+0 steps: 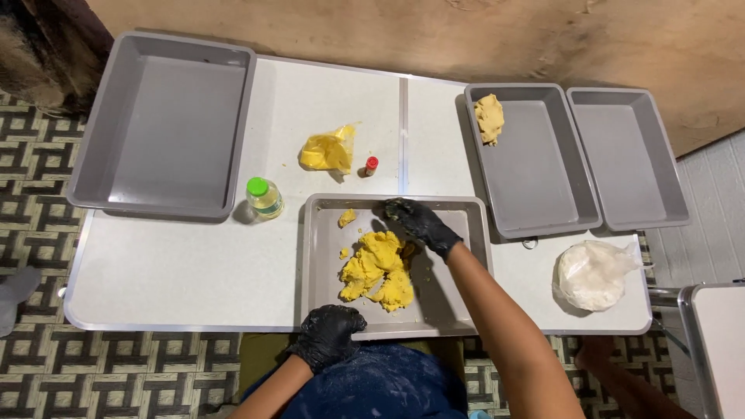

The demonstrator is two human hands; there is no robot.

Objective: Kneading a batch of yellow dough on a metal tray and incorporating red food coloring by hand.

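A grey metal tray (pixel 458 295) sits at the table's near edge with a lump of yellow dough (pixel 379 269) in it and small yellow bits (pixel 347 218) near its far left corner. My right hand (pixel 419 223), in a black glove, reaches into the tray's far side, fingers spread on the tray floor just beyond the dough. My left hand (pixel 327 334), also black-gloved, curls over the tray's near rim and grips it.
A large grey tray (pixel 101 132) lies at the far left. Two more grey trays stand at the right, one (pixel 543 194) with a pale dough lump (pixel 489 118), one (pixel 628 155) bare. A green-capped bottle (pixel 264 196), yellow bag (pixel 327 149), small red-capped vial (pixel 371 165) and white flour bag (pixel 591 273) lie about.
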